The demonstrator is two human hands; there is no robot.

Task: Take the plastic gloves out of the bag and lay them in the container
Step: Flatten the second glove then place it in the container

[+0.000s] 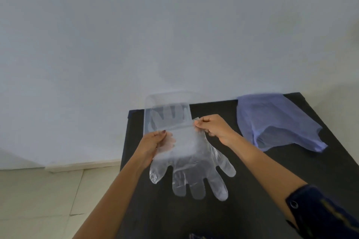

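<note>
A clear plastic glove [194,169] hangs in the air over the black table, cuff up and fingers pointing toward me. My left hand [155,141] pinches the cuff's left corner. My right hand [211,128] pinches the right corner. Just behind the glove, a clear plastic container [148,106] stands at the table's far left edge, and another clear glove [167,116] lies flat inside it. A purple-blue plastic bag [275,120] lies crumpled at the table's far right, apart from both hands.
The black table [252,190] stands against a white wall [174,25]. Beige floor tiles [38,200] lie beyond its left edge. A dark blue sleeve [320,211] covers my right upper arm at the lower right.
</note>
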